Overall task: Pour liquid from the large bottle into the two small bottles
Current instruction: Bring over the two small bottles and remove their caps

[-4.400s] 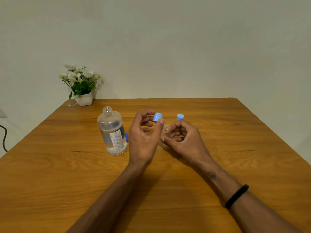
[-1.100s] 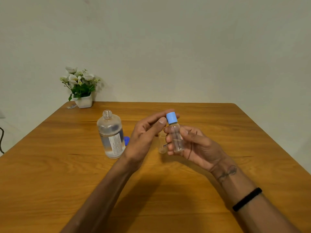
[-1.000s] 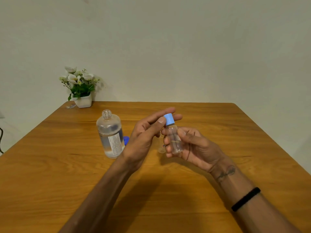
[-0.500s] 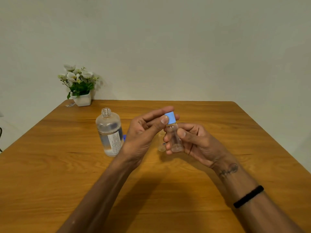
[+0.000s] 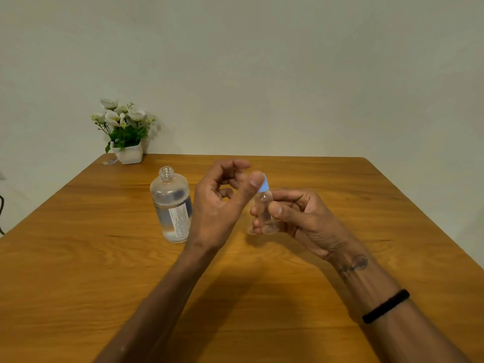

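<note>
The large clear bottle [image 5: 171,205] stands uncapped on the wooden table [image 5: 78,258], left of my hands, with liquid low inside and a white label. My right hand [image 5: 296,218] grips a small clear bottle [image 5: 263,213] just above the table, tilted slightly left. Its light blue cap [image 5: 263,186] is pinched by the thumb and fingers of my left hand [image 5: 220,205]. A second small bottle [image 5: 251,230] stands behind the held one, mostly hidden; only its base edge shows.
A white pot of white flowers [image 5: 125,134] stands at the table's far left corner by the wall. A dark cable [image 5: 2,216] hangs off the left edge.
The right hand lifted a capped small bottle off the table. In the last second it lowered the bottle slightly, and my left fingers closed around the blue cap.
</note>
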### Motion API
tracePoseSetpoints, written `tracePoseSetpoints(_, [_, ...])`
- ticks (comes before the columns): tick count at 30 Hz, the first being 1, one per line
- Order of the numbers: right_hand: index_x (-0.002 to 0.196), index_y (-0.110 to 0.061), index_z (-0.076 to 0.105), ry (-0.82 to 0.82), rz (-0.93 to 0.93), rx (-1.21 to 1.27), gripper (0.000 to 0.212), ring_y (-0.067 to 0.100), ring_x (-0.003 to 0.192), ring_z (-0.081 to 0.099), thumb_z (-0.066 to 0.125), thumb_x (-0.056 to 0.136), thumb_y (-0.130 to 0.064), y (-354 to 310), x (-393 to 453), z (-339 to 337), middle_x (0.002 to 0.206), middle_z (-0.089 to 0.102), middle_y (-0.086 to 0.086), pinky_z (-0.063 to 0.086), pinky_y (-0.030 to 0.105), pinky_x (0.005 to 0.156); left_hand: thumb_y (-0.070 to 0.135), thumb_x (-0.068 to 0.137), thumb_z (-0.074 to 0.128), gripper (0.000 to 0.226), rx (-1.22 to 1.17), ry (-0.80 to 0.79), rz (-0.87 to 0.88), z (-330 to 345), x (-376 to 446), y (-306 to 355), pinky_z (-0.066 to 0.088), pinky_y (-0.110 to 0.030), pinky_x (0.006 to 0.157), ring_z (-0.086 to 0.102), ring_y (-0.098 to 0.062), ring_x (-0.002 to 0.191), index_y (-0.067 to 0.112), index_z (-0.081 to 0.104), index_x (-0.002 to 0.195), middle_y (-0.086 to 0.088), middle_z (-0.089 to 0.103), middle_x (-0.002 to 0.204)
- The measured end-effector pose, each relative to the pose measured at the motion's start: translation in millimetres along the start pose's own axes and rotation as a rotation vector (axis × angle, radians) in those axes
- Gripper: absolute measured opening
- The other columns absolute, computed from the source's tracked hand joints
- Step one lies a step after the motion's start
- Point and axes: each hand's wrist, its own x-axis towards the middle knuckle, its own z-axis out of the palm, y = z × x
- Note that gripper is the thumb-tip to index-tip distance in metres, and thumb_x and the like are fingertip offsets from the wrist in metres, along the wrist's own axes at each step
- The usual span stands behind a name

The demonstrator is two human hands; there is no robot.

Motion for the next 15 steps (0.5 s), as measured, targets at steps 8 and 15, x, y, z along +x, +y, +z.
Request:
tracePoseSetpoints(8, [0.119,0.009,0.071,0.056,0.015,-0.018,0.039,0.033,0.083,0.077,0.077,0.086,-0.011,-4.6,-1.6,-2.3,0.104,0.074,0.029,0.065,0.037,0.073,0.020,0.102,0.062,0.036,-0.035,-0.245,-0.024,-1.9,1.4,0.7,0.059,-0.032,0.094,0.069,-0.014,0.121,0.018,0.065,0.138,0.001,0.077,0.123])
tracePoseSetpoints(15, [0.120,0.007,0.071,0.067,0.008,-0.109,0.032,0.034,0.085,0.078,0.075,0.089,-0.001,-1.2,-1.9,-6.2,0.107,0.077,0.028,0.065,0.042,0.077,0.031,0.088,0.083,0.043,0.055,-0.142,-0.022,-2.7,3.4,-5.9,0.054,-0.044,0.071,0.061,-0.033,0.098,0.028,0.073,0.129,0.000,0.072,0.105])
